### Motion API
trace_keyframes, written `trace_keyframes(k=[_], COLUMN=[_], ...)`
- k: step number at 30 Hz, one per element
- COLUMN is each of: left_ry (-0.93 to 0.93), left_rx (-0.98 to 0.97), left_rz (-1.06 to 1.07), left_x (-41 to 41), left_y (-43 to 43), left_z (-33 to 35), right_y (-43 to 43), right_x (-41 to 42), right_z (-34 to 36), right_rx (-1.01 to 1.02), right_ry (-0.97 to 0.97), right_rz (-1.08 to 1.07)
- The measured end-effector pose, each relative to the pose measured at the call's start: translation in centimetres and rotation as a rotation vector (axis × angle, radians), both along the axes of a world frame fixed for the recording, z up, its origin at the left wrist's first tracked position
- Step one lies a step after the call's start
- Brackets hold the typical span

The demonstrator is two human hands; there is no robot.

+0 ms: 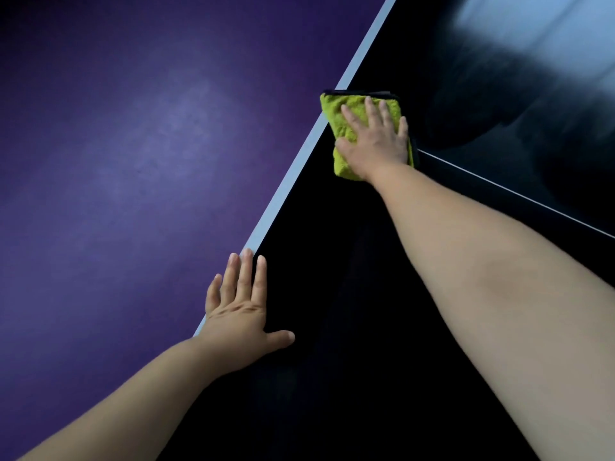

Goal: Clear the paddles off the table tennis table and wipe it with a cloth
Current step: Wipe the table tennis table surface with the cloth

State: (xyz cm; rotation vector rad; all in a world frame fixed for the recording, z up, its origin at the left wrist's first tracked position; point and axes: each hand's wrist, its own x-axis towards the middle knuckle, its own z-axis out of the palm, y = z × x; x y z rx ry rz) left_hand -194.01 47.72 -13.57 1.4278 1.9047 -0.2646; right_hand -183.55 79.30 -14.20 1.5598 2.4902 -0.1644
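Observation:
The dark table tennis table (332, 294) fills the right half of the view, with a white line along its left edge. My right hand (377, 138) lies flat, fingers spread, on a folded yellow-green cloth (339, 128) and presses it onto the table next to that edge. My left hand (241, 307) rests flat and empty on the table's near left edge, fingers apart, some over the white line. No paddles are in view.
A thin white centre line (515, 194) crosses the table to the right of the cloth. The purple floor (133, 144) lies beyond the table's left edge. A pale reflection (539, 38) shines on the far tabletop.

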Motion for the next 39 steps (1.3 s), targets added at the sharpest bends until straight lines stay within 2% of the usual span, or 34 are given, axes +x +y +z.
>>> trace_keyframes(k=[4, 9, 17, 20, 24, 26, 32, 39], left_ry=[0.001, -0.013, -0.096, -0.111, -0.097, -0.123, -0.162, -0.174], left_rx=[-0.010, -0.004, 0.118, 0.220, 0.422, 0.459, 0.442, 0.387], left_rz=[0.021, 0.035, 0.134, 0.153, 0.101, 0.101, 0.173, 0.231], left_x=[0.3, 0.5, 0.1, -0.2, 0.7, 1.1, 0.4, -0.1], left_y=[0.1, 0.1, -0.5, -1.6, -7.0, -10.9, -23.0, -33.8], left_z=[0.3, 0.6, 0.3, 0.7, 1.3, 1.4, 1.7, 3.4], right_y=[-0.7, -5.6, -20.2, -27.0, -35.5, -39.5, -51.5, -62.9], right_x=[2.8, 5.5, 6.4, 6.3, 6.2, 6.1, 5.7, 6.5], right_z=[0.3, 0.4, 0.6, 0.9, 1.4, 1.4, 1.1, 2.1], right_rx=[-0.024, -0.036, -0.053, -0.083, -0.116, -0.120, -0.155, -0.214], right_ry=[0.035, 0.012, -0.044, -0.051, -0.057, -0.065, -0.022, -0.070], right_rz=[-0.136, -0.248, -0.146, -0.101, -0.062, -0.042, 0.020, 0.088])
